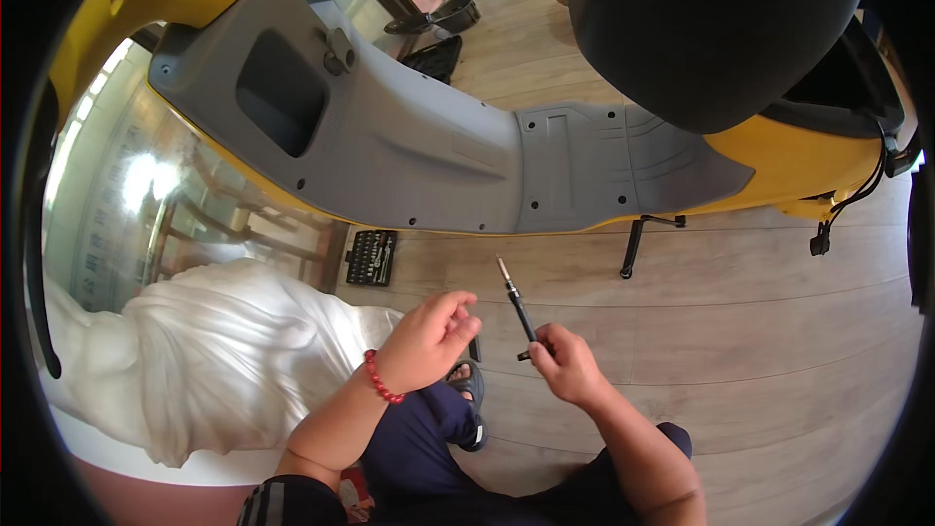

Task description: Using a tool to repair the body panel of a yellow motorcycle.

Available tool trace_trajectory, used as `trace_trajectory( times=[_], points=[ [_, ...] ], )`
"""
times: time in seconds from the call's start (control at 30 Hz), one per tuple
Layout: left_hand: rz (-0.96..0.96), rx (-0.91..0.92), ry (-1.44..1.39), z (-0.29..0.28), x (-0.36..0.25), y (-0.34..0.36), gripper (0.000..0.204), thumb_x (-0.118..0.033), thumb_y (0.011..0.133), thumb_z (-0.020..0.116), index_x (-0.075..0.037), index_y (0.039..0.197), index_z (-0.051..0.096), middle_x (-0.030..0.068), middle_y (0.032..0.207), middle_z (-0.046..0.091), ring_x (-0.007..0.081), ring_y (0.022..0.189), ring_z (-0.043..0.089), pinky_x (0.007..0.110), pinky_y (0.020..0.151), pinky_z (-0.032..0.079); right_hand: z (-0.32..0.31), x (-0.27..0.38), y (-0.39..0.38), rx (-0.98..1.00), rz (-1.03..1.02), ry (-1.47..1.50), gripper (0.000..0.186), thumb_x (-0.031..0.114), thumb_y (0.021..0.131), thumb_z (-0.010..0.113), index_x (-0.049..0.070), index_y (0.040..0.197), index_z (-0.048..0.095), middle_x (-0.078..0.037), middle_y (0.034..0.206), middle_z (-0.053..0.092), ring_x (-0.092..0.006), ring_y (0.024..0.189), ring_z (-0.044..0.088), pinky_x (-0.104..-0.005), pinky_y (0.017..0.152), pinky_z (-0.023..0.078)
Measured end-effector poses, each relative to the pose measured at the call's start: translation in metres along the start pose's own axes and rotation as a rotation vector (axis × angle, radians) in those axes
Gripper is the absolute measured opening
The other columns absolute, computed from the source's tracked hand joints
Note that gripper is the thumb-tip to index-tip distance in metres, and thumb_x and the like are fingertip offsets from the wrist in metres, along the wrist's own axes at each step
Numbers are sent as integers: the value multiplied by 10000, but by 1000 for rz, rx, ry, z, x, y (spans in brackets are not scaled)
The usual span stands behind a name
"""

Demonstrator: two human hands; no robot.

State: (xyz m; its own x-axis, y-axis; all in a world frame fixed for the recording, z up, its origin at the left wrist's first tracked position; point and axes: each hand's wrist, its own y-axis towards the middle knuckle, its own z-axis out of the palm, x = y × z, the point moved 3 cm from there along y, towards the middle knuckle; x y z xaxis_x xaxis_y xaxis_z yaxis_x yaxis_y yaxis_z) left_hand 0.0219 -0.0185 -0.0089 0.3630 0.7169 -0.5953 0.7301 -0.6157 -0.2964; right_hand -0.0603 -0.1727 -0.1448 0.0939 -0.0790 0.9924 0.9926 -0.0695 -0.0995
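Note:
My right hand (567, 366) is closed around the lower end of a slim black driver (519, 306) with a silver bit tip. The driver stands up and leans a little left, its tip apart from the scooter. A short dark piece juts out to the left beside my fingers. My left hand (427, 339), with a red bead bracelet at the wrist, hovers left of the driver. Its fingers are loosely bent, the thumb apart, and I see nothing between them. Beyond both hands stands a yellow scooter (794, 158) with a grey footboard (570, 161) fixed by several dark fasteners.
An open black socket set (371, 258) lies on the wood floor under the scooter's near edge. A white draped statue (234, 351) fills the left. The kickstand (632, 251) sticks out toward me. Behind the scooter are a black case (435, 58) and a dark pan (455, 14).

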Motion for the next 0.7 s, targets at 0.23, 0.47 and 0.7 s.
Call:
trace_trajectory(
  times=[0.23, 0.47, 0.7],
  points=[
    [10, 47, -591, 39, 12, 13, 215, -123, 959, 481, 14, 1112, 544, 80, 1007, 610, 138, 957, 572, 283, 876, 454, 24, 27, -10, 20, -251, -31, 179, 138, 835, 638, 7, 911, 543, -174, 719, 592, -309, 626, 593, -360, 568, 464],
    [109, -208, -823, -7, 25, -17, 136, -120, 972, 394, -17, 948, 479, 120, 846, 598, 243, 809, 637, 400, 816, 527, -3, 62, 69, 7, -57, 79, 300, 281, 949, 486, -8, 907, 554, -35, 645, 513, -98, 594, 483, -281, 551, 424],
    [-262, -231, -1043, -34, 72, -93, 190, -183, 969, 415, -27, 889, 488, 99, 738, 540, 223, 595, 577, 425, 585, 551, 33, 245, 233, -75, -584, -27, 600, 342, 862, 612, 70, 1356, 408, -125, 1225, 539, -220, 950, 587, -313, 795, 479]
  ],
)
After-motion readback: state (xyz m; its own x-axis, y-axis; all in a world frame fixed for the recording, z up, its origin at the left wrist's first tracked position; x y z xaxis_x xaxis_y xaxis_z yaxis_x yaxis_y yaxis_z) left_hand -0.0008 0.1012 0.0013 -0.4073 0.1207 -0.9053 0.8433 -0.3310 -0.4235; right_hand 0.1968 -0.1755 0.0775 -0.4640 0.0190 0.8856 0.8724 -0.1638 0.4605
